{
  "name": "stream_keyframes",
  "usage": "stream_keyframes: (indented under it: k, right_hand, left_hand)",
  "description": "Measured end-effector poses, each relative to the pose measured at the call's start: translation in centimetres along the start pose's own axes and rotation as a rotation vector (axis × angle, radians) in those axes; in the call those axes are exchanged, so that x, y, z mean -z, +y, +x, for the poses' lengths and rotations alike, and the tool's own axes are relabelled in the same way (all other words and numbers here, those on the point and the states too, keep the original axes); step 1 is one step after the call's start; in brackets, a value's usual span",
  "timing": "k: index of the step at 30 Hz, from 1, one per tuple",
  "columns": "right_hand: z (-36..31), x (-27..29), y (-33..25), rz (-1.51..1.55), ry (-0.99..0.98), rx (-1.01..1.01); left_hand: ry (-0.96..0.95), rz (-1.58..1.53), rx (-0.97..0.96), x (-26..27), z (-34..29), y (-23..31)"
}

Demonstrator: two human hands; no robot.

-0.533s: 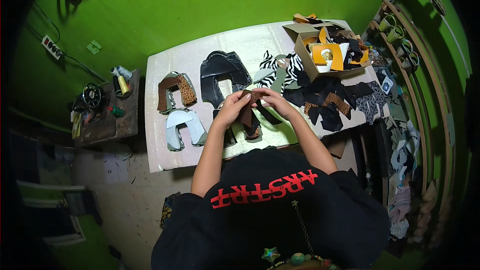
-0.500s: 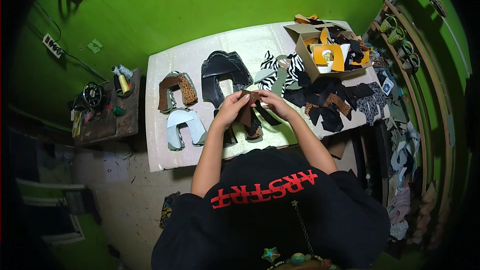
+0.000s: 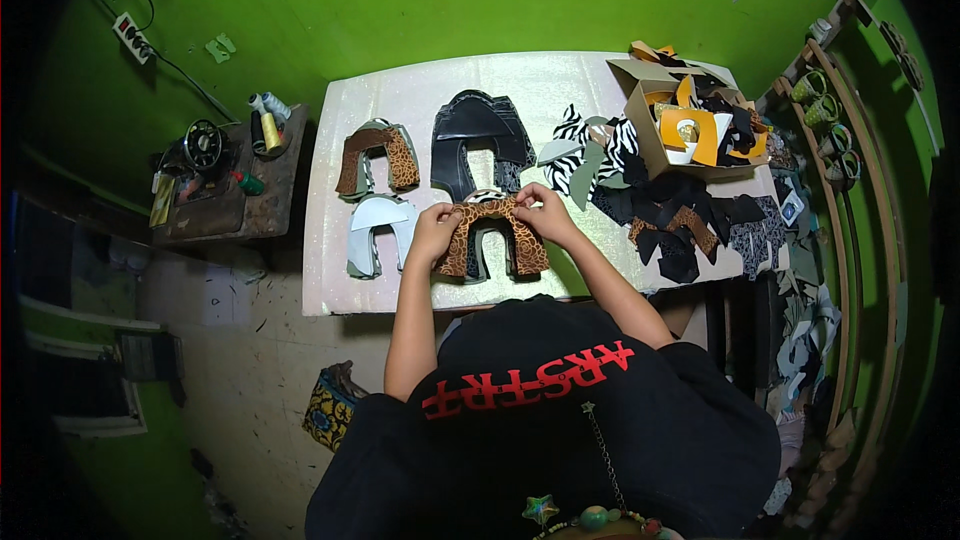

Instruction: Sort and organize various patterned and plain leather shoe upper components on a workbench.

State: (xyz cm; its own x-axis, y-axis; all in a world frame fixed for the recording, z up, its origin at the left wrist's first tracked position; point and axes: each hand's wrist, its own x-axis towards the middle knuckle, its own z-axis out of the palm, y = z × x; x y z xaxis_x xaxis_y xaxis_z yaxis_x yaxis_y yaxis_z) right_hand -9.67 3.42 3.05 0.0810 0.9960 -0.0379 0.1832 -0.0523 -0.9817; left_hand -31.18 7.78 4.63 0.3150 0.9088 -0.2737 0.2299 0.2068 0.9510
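Note:
A leopard-print U-shaped upper piece [image 3: 462, 252] lies spread over a stack of similar pieces near the table's front edge, its two legs pointing toward me. My left hand [image 3: 436, 233] pinches its left shoulder. At its upper right, my right hand [image 3: 541, 214] pinches the edge between thumb and fingers. Just beyond sits a stack of black U-shaped pieces [image 3: 485, 122]. To the left are a stack with a brown and leopard-print top [image 3: 402, 162] and a stack with a pale grey-white top [image 3: 378, 212].
On the right of the white table [image 3: 330, 285] lie zebra-print pieces [image 3: 622, 148] and black scraps [image 3: 680, 258]. A cardboard box [image 3: 655, 152] full of offcuts stands behind them. At far left, a sewing machine [image 3: 203, 145] and thread cones [image 3: 270, 130] occupy a wooden stand. Racks holding shoes [image 3: 822, 110] line the right wall.
The piece in my hands, earlier folded with a brown side showing, is now spread leopard-side up over the stack. My hands have moved apart and lower. The whole view has shifted.

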Motion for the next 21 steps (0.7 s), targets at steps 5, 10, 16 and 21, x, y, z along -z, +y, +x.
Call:
stream_keyframes:
  k: [5,10,16,21]
  right_hand:
    - [-0.5,-1.3,0.8,-0.194,0.019,0.042]
    - [-0.8,-1.6,0.5,-0.336,0.078,0.105]
    - [-1.2,-1.7,0.6,-0.350,0.144,0.145]
    - [-1.2,-1.8,1.1,-0.400,0.165,0.159]
  left_hand:
    - [0.186,0.272,-0.018,0.1,0.9,-3.3]
    - [0.302,0.419,0.010,-0.3,0.9,-3.3]
    - [0.316,0.427,0.012,-0.8,0.5,-3.2]
    - [0.373,0.421,-0.054,-1.1,0.2,-3.0]
